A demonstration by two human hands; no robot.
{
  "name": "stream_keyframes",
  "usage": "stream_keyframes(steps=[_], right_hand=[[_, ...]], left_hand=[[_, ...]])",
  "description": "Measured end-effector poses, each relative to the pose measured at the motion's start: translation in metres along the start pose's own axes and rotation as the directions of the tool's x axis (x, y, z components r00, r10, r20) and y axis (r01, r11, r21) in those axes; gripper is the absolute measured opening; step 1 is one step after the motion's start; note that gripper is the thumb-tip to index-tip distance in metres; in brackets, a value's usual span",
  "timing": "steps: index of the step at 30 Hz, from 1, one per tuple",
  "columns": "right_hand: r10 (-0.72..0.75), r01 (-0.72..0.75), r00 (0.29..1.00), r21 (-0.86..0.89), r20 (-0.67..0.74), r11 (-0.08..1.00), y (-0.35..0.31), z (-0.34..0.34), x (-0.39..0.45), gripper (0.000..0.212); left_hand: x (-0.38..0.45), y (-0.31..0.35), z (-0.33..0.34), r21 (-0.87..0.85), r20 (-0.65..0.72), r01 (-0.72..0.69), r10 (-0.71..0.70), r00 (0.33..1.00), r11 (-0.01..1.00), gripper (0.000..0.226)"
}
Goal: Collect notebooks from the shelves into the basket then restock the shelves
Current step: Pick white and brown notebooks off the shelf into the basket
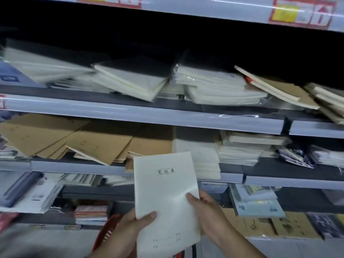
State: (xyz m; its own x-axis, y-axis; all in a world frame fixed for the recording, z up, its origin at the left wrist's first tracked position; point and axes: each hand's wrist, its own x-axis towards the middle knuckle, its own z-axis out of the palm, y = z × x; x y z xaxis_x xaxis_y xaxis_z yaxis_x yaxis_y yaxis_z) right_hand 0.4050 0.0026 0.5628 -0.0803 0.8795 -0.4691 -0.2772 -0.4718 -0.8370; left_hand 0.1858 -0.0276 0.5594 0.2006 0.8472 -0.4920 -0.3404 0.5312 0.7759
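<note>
I see a grey metal shelving unit (141, 114) filling the view, with four shelf edges I can count from top to bottom. The top edge carries two red and yellow price tags (301, 13), blurred beyond reading. The shelf below it holds loose piles of cream-paged notebooks in clear plastic wrap (214, 86); I cannot count them, as they overlap and smear. At its right end lie tilted kraft-brown notebooks (279, 90). The next shelf down holds fanned brown card-covered notebooks (89, 144) on the left, at least four, and one squared stack of white notebooks (245, 148) to the right. Lower shelves hold mixed stationery too blurred to name.

Low in front, one white soft-covered notebook with three printed black characters (165, 198) stands nearly upright, held in front of the shelves, apart from every stack. My left hand (130, 233) grips its lower left edge, thumb curled over the cover. My right hand (206, 211) pinches its right edge, thumb pressing a dent into the cover. Under the left wrist shows one red plastic mesh basket (106, 233), only its rim visible.
</note>
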Motion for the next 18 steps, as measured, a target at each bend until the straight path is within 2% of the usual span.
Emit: stream_keyframes(steps=[5,10,13,15,18], right_hand=[[0.015,-0.014,1.000,-0.021,0.018,1.000,-0.013,-0.028,0.003,0.032],[0.023,-0.016,0.996,-0.082,0.082,0.996,-0.015,-0.044,0.002,0.033],[0.021,-0.020,1.000,-0.140,0.007,0.990,-0.010,-0.053,0.006,0.029],[0.025,-0.034,0.998,-0.172,-0.054,0.985,-0.013,-0.056,0.012,0.035],[0.030,-0.058,0.990,-0.195,-0.140,0.979,-0.024,-0.065,0.024,0.025]], left_hand=[[0.017,0.009,0.029,0.086,-0.067,-0.062,0.068,0.995,0.994,0.044],[0.034,0.024,0.044,0.173,-0.071,-0.060,0.074,0.995,0.983,0.028],[0.047,0.028,0.053,0.216,-0.045,-0.112,0.125,0.991,0.970,0.030],[0.055,0.028,0.061,0.276,-0.019,-0.177,0.189,0.982,0.945,0.037],[0.064,0.027,0.069,0.395,0.043,-0.321,0.332,0.942,0.861,0.055]])
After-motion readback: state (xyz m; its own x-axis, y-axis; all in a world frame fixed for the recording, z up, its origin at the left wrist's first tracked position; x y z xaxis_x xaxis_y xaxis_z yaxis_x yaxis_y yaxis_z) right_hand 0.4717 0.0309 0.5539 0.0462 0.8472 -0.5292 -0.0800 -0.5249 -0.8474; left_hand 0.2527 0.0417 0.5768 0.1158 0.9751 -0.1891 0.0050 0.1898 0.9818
